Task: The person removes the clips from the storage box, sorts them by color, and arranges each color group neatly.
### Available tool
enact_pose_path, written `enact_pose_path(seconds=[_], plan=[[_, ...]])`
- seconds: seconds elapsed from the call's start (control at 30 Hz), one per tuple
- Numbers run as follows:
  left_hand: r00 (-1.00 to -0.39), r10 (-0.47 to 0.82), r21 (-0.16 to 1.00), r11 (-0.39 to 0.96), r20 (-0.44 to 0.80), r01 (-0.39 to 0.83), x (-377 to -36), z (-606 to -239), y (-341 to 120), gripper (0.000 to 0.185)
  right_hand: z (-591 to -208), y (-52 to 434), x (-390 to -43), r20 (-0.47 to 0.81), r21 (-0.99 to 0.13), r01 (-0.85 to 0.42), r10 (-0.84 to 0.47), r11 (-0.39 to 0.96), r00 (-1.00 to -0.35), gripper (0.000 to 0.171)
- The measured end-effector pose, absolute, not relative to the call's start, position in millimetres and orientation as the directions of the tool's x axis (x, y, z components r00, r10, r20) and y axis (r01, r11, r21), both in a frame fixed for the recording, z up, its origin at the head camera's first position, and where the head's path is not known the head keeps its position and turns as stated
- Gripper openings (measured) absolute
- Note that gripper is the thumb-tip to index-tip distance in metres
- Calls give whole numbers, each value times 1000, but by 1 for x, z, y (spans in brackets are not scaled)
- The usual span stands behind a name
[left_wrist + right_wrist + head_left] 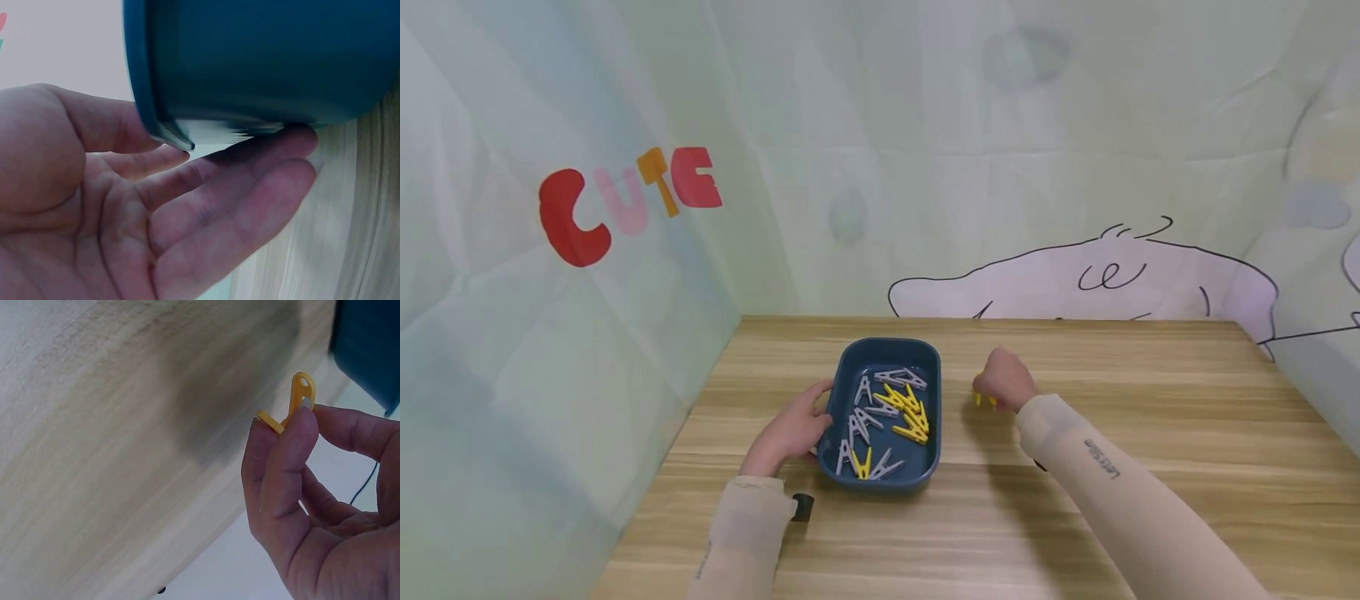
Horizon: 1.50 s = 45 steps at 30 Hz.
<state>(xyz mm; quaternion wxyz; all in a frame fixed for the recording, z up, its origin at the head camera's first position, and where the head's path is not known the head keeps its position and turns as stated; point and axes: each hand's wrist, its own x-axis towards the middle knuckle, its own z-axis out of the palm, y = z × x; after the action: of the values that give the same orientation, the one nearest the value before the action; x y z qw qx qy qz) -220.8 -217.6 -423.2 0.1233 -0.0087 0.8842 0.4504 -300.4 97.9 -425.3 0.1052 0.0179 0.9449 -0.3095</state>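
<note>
On the wall at about 10 o'clock from the tray sit the coloured letters CUTE point(628, 202). The left hand point(790, 431) lies at 9 o'clock of the blue tray point(857, 354), its fingers point(250, 187) straight and relaxed, resting against the tray's outer wall and lower edge without curling round it. The tray stands on the wooden table point(1150, 433) and holds a loose heap of grey clothespins point(867, 414) and yellow clothespins point(908, 410), mixed together, with one more yellow one near the tray's 6 o'clock end. At 3 o'clock of the tray, just beside it, the right hand point(1003, 379) is over the table with its fingers curled, thumb and fingertips point(294, 434) pinching a single yellow clothespin point(299, 397); the peg's looped end pokes out above the fingertips. Behind the table, at 12 to 2 o'clock, a line drawing of a cartoon figure point(1075, 283) covers the wall
</note>
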Motion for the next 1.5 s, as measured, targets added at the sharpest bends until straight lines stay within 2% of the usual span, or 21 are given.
enact_pose_path(seconds=[0.17, 0.8, 0.87, 0.93, 1.07, 1.13, 1.2, 1.27, 1.37, 1.5], plan=[[-970, 95, 788, 602, -226, -125, -220, -424, -216, 55, -432, 97, -302, -206, -569, 111, -11, 815, -979, 26], [-969, 89, 773, 621, -230, -126, -221, -422, -216, 55, -435, 94, -302, -214, -541, 108, -12, 834, -977, 23], [-969, 90, 771, 625, -229, -124, -221, -422, -216, 55, -433, 91, -304, -182, -527, 94, -4, 845, -983, 22], [-969, 87, 770, 625, -230, -127, -220, -421, -215, 55, -428, 85, -304, -113, -514, 45, -15, 857, -993, 14], [-968, 82, 767, 627, -235, -133, -219, -419, -216, 55, -413, 63, -299, 110, -492, -170, -133, 854, -985, 33], [-969, 84, 767, 629, -234, -131, -219, -419, -216, 55, -405, 50, -291, 192, -473, -314, -252, 823, -949, 35], [-969, 87, 768, 627, -233, -129, -219, -418, -217, 55, -398, 37, -284, 209, -450, -434, -381, 780, -901, 32], [-969, 91, 771, 625, -228, -123, -220, -419, -218, 55, -392, 27, -276, 163, -435, -530, -515, 728, -841, 31], [-970, 98, 777, 619, -223, -116, -220, -420, -218, 55, -390, 14, -266, 58, -410, -649, -692, 641, -720, 33], [-969, 100, 776, 620, -225, -116, -221, -421, -217, 54, -392, 3, -253, -55, -364, -756, -823, 544, -566, 35]])
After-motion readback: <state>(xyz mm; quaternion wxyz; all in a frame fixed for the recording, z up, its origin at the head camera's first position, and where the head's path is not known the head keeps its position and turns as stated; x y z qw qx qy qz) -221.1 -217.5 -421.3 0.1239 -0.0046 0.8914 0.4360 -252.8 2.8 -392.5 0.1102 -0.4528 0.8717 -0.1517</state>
